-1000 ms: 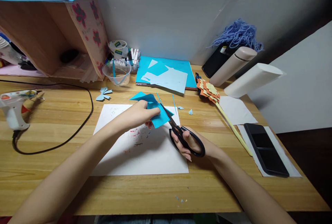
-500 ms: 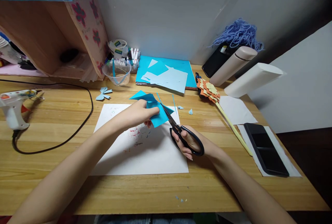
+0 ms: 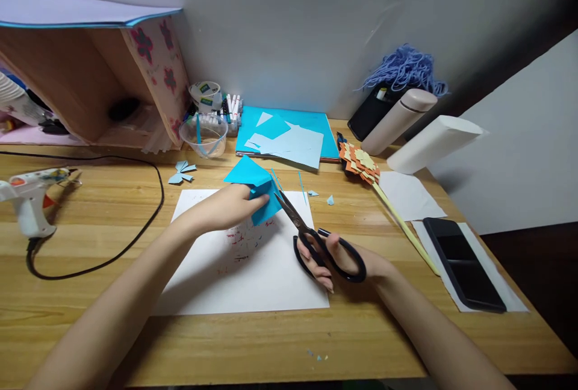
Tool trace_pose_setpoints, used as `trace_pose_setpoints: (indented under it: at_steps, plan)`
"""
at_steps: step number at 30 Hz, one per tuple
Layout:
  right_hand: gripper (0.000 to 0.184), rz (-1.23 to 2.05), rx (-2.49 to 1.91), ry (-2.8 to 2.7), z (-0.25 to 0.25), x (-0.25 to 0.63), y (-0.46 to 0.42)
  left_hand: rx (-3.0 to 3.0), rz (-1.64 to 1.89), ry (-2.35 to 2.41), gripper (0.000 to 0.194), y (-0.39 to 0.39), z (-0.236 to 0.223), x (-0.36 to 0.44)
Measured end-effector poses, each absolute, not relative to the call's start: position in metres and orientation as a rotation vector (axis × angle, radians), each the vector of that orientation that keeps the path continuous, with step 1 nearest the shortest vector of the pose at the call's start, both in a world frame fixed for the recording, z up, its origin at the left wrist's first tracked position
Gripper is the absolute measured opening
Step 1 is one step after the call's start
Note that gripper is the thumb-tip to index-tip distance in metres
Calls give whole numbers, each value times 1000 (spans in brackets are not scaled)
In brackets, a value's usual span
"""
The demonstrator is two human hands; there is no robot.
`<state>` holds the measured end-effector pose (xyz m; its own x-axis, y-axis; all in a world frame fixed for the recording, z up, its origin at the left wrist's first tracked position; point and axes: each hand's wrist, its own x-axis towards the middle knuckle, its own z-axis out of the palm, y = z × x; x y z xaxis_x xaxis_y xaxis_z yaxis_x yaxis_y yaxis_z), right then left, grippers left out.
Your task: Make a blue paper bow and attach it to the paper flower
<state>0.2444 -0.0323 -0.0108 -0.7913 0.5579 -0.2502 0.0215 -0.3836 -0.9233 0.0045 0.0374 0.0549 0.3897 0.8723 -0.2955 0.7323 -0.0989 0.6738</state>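
Note:
My left hand [image 3: 235, 204] pinches a folded piece of blue paper [image 3: 253, 188] just above a white sheet [image 3: 244, 269] that lies on the wooden desk [image 3: 135, 336]. My right hand [image 3: 338, 257] grips black-handled scissors [image 3: 316, 239] through the loops. Their blades are parted and point up-left at the paper's right edge, which sits between the blade tips. Red scribbles mark the white sheet under the paper. Small blue offcuts [image 3: 330, 200] lie beyond the sheet.
A glue gun [image 3: 31, 197] with a black cord [image 3: 135, 221] lies left. Behind are a clear cup [image 3: 203, 134], markers, a blue paper pad [image 3: 293, 131], a paper flower on a stick [image 3: 363, 164], a flask [image 3: 397, 119], yarn [image 3: 404, 71] and a phone [image 3: 463, 263] at right.
The scissors have drawn back a little from the blue paper and their blades have parted. My left hand has turned the paper slightly. The view has tilted down a bit.

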Motion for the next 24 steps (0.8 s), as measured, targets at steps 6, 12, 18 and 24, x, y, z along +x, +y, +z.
trace_pose_setpoints:
  at_steps: [6, 12, 18, 24]
  plan:
    - [76, 1895, -868, -1414, -3, 263, -14, 1886, 175, 950, 24, 42, 64, -17]
    - [37, 510, -1972, -1765, 6, 284, 5, 1444, -30, 869, 29, 40, 35, -40]
    - [28, 59, -2228, -1889, -13, 287, 14, 1528, 54, 914, 33, 44, 18, -59]
    - [36, -40, -2219, -1934, -22, 289, 15, 1615, 377, 1201, 42, 41, 19, -55]
